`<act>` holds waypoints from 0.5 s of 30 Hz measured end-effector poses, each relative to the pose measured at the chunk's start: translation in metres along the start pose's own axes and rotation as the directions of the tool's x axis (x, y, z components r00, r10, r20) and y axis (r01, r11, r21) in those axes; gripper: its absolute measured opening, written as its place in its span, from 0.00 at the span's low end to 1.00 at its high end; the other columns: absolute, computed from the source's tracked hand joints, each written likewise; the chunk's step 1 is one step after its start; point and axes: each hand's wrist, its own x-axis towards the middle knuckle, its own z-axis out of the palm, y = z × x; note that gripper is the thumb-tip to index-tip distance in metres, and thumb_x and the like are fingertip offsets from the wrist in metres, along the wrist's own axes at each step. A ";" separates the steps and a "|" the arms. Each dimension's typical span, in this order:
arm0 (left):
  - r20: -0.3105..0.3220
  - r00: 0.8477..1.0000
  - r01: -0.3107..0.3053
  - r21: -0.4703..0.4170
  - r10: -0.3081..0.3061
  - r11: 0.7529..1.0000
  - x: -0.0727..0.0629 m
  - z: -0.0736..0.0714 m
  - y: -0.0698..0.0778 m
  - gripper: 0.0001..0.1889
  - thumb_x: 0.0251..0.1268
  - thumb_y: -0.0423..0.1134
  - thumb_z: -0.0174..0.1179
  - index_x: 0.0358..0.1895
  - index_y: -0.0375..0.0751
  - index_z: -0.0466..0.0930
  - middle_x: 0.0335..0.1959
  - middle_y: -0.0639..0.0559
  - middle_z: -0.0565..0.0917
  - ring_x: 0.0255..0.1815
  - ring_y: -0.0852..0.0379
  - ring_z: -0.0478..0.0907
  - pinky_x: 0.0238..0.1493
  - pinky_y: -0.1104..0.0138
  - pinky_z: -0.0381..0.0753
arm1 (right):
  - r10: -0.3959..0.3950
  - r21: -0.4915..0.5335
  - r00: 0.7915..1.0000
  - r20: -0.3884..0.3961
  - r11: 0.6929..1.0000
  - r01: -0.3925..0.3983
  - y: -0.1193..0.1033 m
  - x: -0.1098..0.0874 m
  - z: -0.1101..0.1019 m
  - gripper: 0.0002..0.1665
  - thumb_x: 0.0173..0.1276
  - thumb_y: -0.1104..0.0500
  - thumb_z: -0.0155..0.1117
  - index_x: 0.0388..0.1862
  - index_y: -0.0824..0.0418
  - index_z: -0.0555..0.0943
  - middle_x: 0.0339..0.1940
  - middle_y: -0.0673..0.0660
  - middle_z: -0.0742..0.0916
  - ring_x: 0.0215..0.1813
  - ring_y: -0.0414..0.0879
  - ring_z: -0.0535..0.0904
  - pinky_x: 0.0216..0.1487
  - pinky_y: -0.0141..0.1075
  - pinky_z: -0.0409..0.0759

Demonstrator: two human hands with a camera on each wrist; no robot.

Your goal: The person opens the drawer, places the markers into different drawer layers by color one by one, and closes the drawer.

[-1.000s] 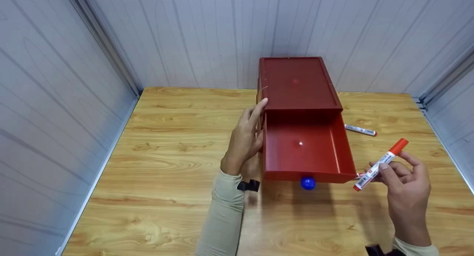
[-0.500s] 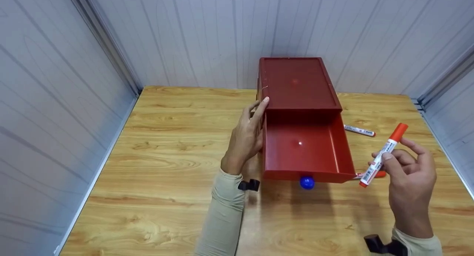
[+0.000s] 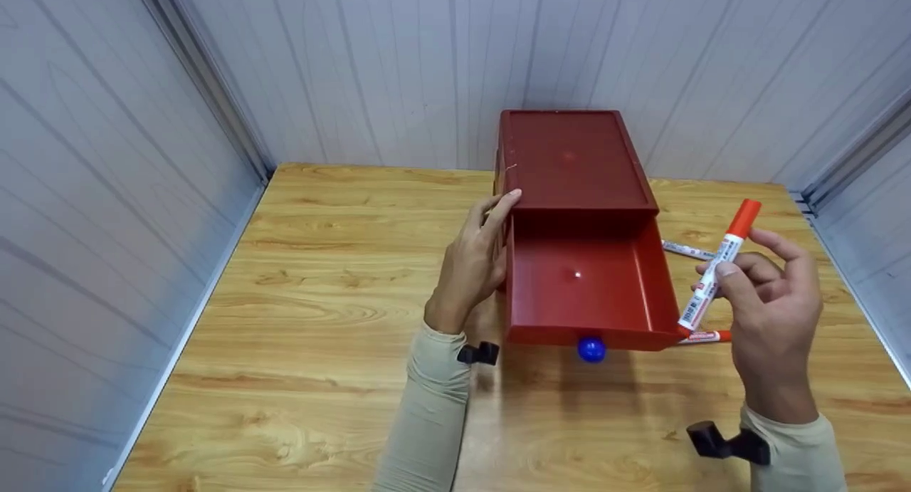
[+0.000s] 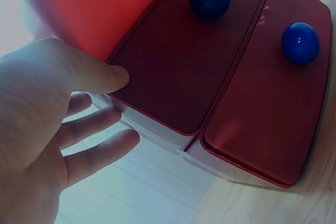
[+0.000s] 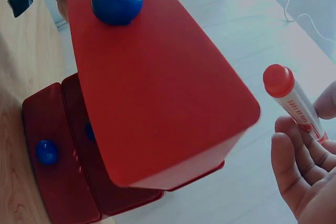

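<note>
My right hand (image 3: 776, 321) pinches a red-capped white marker (image 3: 704, 292) between thumb and fingers, tilted with its cap up. The marker's lower end stands by the front right corner of a pulled-out drawer (image 3: 569, 300); the right wrist view shows the two apart. This top drawer, with a blue ball knob (image 3: 591, 349), shows a bare red bottom. At the left side of the dark red cabinet (image 3: 569, 157) rests my left hand (image 3: 466, 264), one fingertip on the top edge. In the left wrist view its thumb (image 4: 118, 78) touches the cabinet's front edge, fingers fairly straight.
Two more markers lie on the wooden table (image 3: 320, 300) right of the cabinet: one farther back (image 3: 685, 248), one near the drawer's front corner (image 3: 708, 337). Below the pulled-out drawer are two pushed-in drawers with blue knobs (image 5: 46, 152). Pale wall panels (image 3: 384, 65) surround the table.
My right hand has risen with the marker and shifted slightly left, bringing the marker more upright and closer to the drawer corner. My left hand and the cabinet have barely moved.
</note>
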 end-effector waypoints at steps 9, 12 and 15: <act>0.022 1.000 0.018 -0.003 -0.018 1.000 0.000 0.000 0.000 0.45 0.58 0.23 0.62 0.77 0.60 0.60 0.65 0.48 0.72 0.57 0.53 0.75 0.38 0.60 0.82 | 0.064 -0.071 0.998 0.003 0.995 -0.064 0.004 0.009 0.009 0.25 0.67 0.77 0.56 0.63 0.71 0.68 0.36 0.69 0.85 0.33 0.54 0.87 0.34 0.35 0.83; 0.029 0.999 0.023 -0.002 -0.023 1.000 0.000 0.000 0.000 0.45 0.58 0.23 0.63 0.77 0.61 0.59 0.65 0.49 0.72 0.57 0.54 0.75 0.38 0.61 0.81 | 0.078 -0.110 0.997 0.021 0.991 -0.075 0.004 0.011 0.013 0.26 0.68 0.76 0.56 0.64 0.69 0.68 0.36 0.69 0.86 0.35 0.54 0.87 0.33 0.36 0.84; 0.025 0.999 0.026 -0.006 -0.026 1.000 0.000 0.000 -0.001 0.46 0.57 0.23 0.63 0.77 0.61 0.59 0.65 0.49 0.72 0.58 0.54 0.75 0.39 0.62 0.81 | 0.083 -0.125 0.994 0.077 0.990 -0.073 0.005 0.014 0.017 0.27 0.68 0.77 0.56 0.65 0.69 0.67 0.37 0.69 0.86 0.34 0.55 0.87 0.33 0.37 0.84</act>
